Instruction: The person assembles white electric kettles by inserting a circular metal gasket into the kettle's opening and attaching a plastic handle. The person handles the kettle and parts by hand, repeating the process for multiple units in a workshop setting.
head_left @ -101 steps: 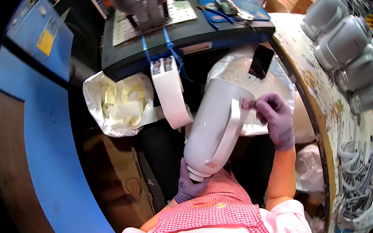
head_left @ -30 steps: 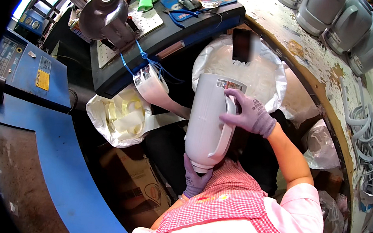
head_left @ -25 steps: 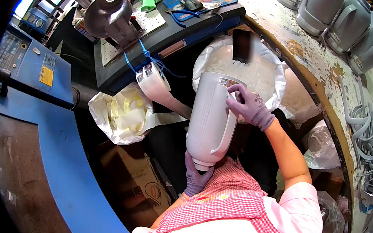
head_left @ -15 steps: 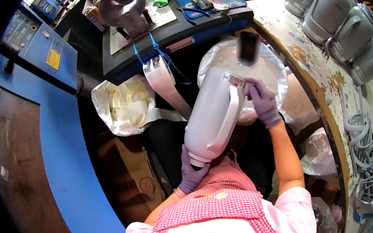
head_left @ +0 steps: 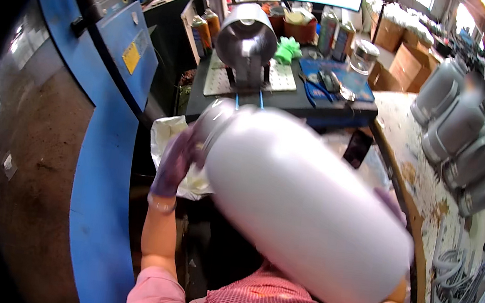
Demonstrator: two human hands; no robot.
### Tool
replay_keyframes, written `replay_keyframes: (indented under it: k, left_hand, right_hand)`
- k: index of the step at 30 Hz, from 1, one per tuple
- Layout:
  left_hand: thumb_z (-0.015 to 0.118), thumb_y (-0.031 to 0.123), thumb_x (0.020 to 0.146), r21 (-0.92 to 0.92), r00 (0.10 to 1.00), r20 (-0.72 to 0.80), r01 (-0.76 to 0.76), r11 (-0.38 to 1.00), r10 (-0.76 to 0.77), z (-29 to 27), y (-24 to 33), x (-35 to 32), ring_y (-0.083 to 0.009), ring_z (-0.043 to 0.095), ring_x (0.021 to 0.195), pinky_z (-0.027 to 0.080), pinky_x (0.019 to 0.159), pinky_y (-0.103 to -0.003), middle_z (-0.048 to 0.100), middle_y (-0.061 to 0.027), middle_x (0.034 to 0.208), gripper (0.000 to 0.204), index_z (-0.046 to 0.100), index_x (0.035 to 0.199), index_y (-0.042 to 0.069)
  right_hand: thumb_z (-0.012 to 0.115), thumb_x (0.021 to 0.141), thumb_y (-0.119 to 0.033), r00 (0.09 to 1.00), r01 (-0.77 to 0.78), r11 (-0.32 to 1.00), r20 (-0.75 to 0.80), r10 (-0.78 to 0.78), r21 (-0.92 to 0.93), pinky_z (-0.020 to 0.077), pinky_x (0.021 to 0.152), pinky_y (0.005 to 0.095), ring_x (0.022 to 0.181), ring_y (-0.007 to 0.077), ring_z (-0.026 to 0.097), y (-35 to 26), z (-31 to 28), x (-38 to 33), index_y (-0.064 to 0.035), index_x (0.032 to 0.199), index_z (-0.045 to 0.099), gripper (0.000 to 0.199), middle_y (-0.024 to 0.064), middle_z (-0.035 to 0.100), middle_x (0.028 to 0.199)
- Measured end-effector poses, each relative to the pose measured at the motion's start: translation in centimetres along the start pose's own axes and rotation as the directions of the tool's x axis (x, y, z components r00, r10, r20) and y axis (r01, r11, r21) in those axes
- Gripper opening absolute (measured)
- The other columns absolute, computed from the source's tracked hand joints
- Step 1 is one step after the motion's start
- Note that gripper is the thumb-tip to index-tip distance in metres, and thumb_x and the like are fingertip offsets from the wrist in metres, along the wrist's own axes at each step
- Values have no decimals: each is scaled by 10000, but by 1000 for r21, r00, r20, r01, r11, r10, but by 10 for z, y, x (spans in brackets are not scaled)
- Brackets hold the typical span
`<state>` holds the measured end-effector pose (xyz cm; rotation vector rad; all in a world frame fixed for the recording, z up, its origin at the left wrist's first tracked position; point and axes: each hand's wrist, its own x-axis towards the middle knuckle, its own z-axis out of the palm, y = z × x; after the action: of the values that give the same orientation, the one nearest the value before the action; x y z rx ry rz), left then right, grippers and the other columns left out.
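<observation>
A large white plastic jug (head_left: 301,208) fills the middle of the head view, lying tilted with its neck up to the left and its base down to the right. My left hand (head_left: 175,159), in a purple glove, grips the neck end. My right hand (head_left: 393,204), also gloved, is mostly hidden behind the jug's far side near its base; only the fingertips show against the jug. The picture is motion-blurred.
A blue machine housing (head_left: 110,114) stands on the left. Ahead is a dark bench (head_left: 295,101) with a metal cylindrical fixture (head_left: 247,36), spray cans and tools. Several grey jugs (head_left: 463,133) stand on the worn curved table (head_left: 417,176) at right. A white bag (head_left: 167,137) hangs below the bench.
The jug has swung from hanging upright, neck down, to lying across the view. My left hand has gone from under it up to the neck end. My right hand has slipped behind the jug.
</observation>
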<state>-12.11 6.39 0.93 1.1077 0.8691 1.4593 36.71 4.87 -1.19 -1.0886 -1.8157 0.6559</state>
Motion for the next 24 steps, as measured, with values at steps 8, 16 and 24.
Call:
replay_keyframes:
  k: [8, 16, 24]
  left_hand:
    - [714, 380, 858, 743, 936, -292, 92, 663, 196, -28, 10, 267, -323, 704, 953, 560, 851, -350, 701, -256, 1066, 768, 421, 1460, 3]
    - [581, -38, 851, 619, 353, -145, -696, 363, 924, -67, 34, 258, -240, 669, 1049, 558, 891, -356, 699, -104, 1164, 483, 587, 1327, 45]
    - [621, 240, 980, 881, 632, -330, -61, 469, 701, -50, -40, -33, -355, 492, 1280, 361, 1103, -461, 545, -205, 1382, 492, 518, 1383, -23]
  right_hand:
    - [586, 988, -247, 956, 244, 952, -119, -268, -183, 492, 960, 372, 1165, 228, 609, 66, -8, 140, 13, 1341, 544, 441, 114, 623, 1292]
    - [700, 935, -292, 990, -23, 705, -83, 116, 709, 576, 687, 325, 860, 183, 681, -5, 111, 347, 13, 1113, 672, 354, 99, 695, 977]
    - [634, 943, -261, 946, -1, 998, -324, 21, 64, 539, 762, 417, 827, 272, 688, 64, 252, 448, -1, 1113, 675, 313, 153, 728, 960]
